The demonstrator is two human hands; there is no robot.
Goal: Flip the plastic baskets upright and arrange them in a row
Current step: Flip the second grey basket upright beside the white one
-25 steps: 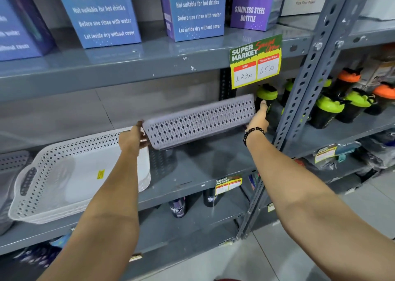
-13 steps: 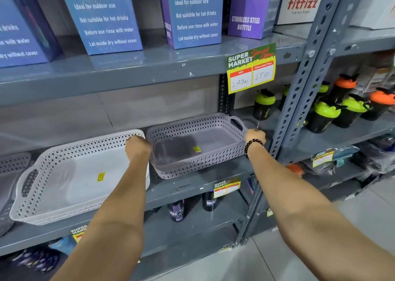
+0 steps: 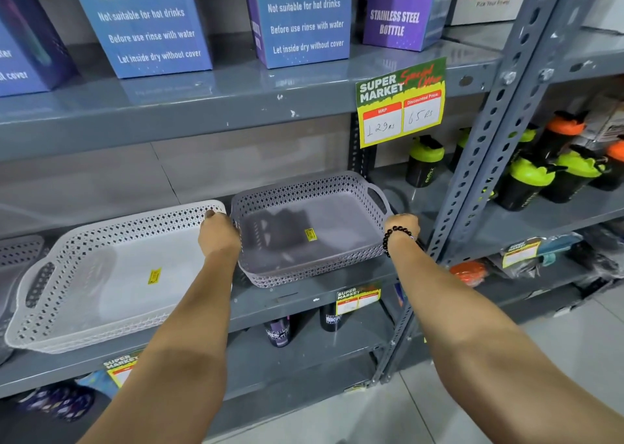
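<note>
Grey metal shelf [image 3: 297, 303], stocked above with boxes and off to the right with shaker bottles [image 3: 424, 161]. Grey basket [image 3: 310, 231] upright between both hands, seemingly resting on the shelf, though contact underneath hard to confirm. Left hand [image 3: 217, 236] closed on its near left rim; right hand [image 3: 401, 225] closed at the right end, below the handle cutout. White basket [image 3: 111, 274] just left of the left hand, upright too, rims nearly touching. Light, thin perforated plastic, likely flexing under a squeeze. Best gripped at the end handles or rim, gently.
</note>
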